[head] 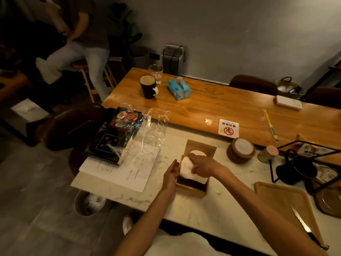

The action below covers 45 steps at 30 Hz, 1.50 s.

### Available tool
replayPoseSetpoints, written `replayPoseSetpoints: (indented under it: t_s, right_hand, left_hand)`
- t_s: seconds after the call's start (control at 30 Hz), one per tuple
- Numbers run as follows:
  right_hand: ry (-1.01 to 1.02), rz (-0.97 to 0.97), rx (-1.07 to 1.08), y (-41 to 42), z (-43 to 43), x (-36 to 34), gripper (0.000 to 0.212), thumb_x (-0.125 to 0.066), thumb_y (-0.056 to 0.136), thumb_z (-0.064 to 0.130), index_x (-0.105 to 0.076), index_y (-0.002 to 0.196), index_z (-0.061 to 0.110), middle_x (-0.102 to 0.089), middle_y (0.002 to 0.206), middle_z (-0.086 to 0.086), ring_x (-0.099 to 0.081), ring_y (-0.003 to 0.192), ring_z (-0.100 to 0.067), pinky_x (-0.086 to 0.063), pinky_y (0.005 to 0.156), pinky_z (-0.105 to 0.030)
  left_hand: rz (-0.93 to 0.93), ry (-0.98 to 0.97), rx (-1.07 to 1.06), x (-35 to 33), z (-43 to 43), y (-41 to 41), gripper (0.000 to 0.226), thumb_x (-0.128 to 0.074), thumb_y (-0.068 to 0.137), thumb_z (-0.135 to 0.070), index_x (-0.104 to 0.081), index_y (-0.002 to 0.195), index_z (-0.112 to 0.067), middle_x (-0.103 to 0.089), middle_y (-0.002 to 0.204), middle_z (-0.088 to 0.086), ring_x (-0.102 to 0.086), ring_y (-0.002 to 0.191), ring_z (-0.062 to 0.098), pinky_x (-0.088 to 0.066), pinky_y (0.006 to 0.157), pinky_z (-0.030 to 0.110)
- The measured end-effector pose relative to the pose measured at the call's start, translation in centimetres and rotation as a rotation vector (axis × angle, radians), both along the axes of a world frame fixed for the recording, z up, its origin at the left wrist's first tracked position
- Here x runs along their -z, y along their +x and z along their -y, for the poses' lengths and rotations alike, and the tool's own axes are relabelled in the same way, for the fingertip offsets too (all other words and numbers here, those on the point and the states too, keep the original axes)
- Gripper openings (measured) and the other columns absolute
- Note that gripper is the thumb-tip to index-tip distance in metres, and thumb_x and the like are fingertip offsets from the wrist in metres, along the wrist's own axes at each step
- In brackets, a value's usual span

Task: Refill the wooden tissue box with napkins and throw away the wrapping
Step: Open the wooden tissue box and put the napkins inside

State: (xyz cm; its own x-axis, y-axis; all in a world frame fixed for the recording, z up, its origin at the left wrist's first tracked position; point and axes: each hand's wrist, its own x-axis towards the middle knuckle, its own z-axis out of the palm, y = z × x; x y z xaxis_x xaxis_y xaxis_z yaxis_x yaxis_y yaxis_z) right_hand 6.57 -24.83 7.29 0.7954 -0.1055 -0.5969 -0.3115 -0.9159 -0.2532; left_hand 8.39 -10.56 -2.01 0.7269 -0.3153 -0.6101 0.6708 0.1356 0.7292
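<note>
1. The wooden tissue box (191, 189) stands open on the pale marbled worktop (221, 206), near its middle and directly in front of the person.
2. The box lid (202, 147), which has an oval opening, is raised at the far side of the box.
3. A white stack of napkins (188, 171) sits partly inside the box, with its top above the rim.
4. The right hand (203, 165) is on top of the napkins, fingers curled down over the stack and grasping it.
5. The left hand (171, 173) lies flat against the left wall of the box with fingers straight, holding nothing.
6. The clear plastic wrapping (149, 130) lies crumpled on the worktop to the left of the box and apart from it. It partly covers printed paper sheets (129, 174) and a dark tray (103, 146).
7. A stack of round wooden coasters (240, 151) sits to the right of the box. Just beside it is a small jar with a pink lid (268, 153).
8. A wooden board (284, 202) at the near right carries a knife (304, 225).
9. On the adjoining wooden worktop (212, 106) are a blue tissue pack (179, 89), a dark mug (148, 87), a glass (156, 73) and a no-smoking sign (228, 128).
10. A round bin (88, 203) stands on the floor below the worktop's near-left corner.
</note>
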Motion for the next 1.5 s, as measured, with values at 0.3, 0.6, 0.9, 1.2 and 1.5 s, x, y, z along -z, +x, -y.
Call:
replayPoseSetpoints:
  t_s: [0.3, 0.6, 0.9, 1.2, 1.5]
  right_hand:
    - [0.004, -0.112, -0.055, 0.7, -0.1, 1.1, 0.069, -0.059, 0.092, 0.027, -0.022, 0.150, 0.023, -0.039, 0.152, -0.005, -0.042, 0.134, -0.029, -0.036, 0.107, -0.037]
    - [0.252, -0.323, 0.018, 1.6, 1.5, 0.2, 0.059, -0.065, 0.088, 0.029, -0.038, 0.140, 0.024, -0.048, 0.140, -0.003, -0.048, 0.127, -0.026, -0.045, 0.105, -0.041]
    - [0.098, -0.345, -0.032, 2.3, -0.2, 1.5, 0.056, -0.061, 0.090, 0.028, -0.040, 0.141, 0.017, -0.048, 0.141, -0.007, -0.049, 0.126, -0.028, -0.044, 0.103, -0.039]
    - [-0.297, -0.213, -0.255, 1.4, -2.6, 3.6, 0.040, -0.044, 0.098, 0.026, -0.048, 0.134, 0.010, -0.060, 0.124, -0.008, -0.058, 0.109, -0.025, -0.046, 0.083, -0.033]
    - [-0.096, -0.379, -0.110, 1.7, -1.7, 3.2, 0.040, -0.047, 0.098, 0.026, -0.051, 0.133, 0.007, -0.055, 0.131, -0.009, -0.052, 0.119, -0.025, -0.040, 0.097, -0.032]
  left_hand:
    - [-0.033, -0.062, -0.040, 0.0, 0.1, -0.3, 0.046, -0.033, 0.100, 0.002, -0.048, 0.141, -0.015, -0.051, 0.144, 0.008, -0.051, 0.125, 0.019, -0.039, 0.108, 0.037]
    - [-0.075, -0.103, -0.068, -0.8, 0.0, -0.3, 0.036, -0.037, 0.102, -0.015, -0.057, 0.132, -0.022, -0.060, 0.134, 0.009, -0.061, 0.116, 0.031, -0.054, 0.087, 0.041]
    - [-0.017, -0.088, -0.015, 0.2, -0.3, 0.0, 0.052, -0.041, 0.092, 0.009, -0.056, 0.135, -0.016, -0.061, 0.132, 0.010, -0.061, 0.116, 0.031, -0.053, 0.094, 0.044]
    - [0.037, -0.017, 0.032, 0.7, -0.3, 0.2, 0.049, -0.039, 0.096, 0.000, -0.071, 0.109, -0.035, -0.060, 0.135, 0.000, -0.052, 0.129, 0.018, -0.034, 0.115, 0.044]
    - [0.114, 0.019, 0.112, 1.0, -0.4, 0.3, 0.045, -0.044, 0.098, -0.002, -0.062, 0.122, -0.036, -0.063, 0.127, 0.003, -0.057, 0.124, 0.023, -0.038, 0.112, 0.048]
